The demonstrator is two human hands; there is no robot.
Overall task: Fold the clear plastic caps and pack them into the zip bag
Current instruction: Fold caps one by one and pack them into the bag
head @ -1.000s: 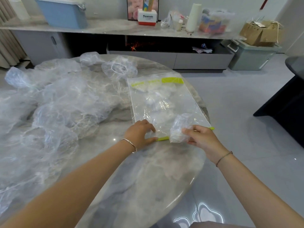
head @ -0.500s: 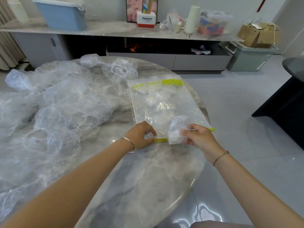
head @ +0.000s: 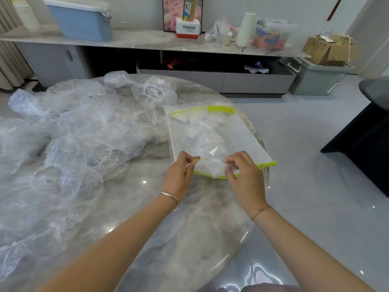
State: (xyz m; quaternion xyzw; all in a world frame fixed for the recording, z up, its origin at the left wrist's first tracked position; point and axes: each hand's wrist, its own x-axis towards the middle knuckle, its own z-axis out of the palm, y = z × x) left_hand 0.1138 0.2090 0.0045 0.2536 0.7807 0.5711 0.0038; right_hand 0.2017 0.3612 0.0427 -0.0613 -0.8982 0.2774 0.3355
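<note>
Marble table fills the lower left of the frame, its round edge curving down at the right. At the centre, the left hand pinches the upper lip of the bag between thumb and forefinger and holds it raised off the lower lip. Just right of it, the right hand has its fingers curled round a folded cap, a small white wad sitting at the bag's mouth. It seems partly inside, though clear film on clear film makes that hard to tell.

A green zip strip runs along the near mouth of the bag, which lies flat on the table and stretches toward the upper centre with pale wads inside it. A bangle circles the left wrist.

Loose caps lie heaped across the left half of the frame. Along the top runs a shelf with a blue bin at upper left, and a cardboard box sits at upper right.
</note>
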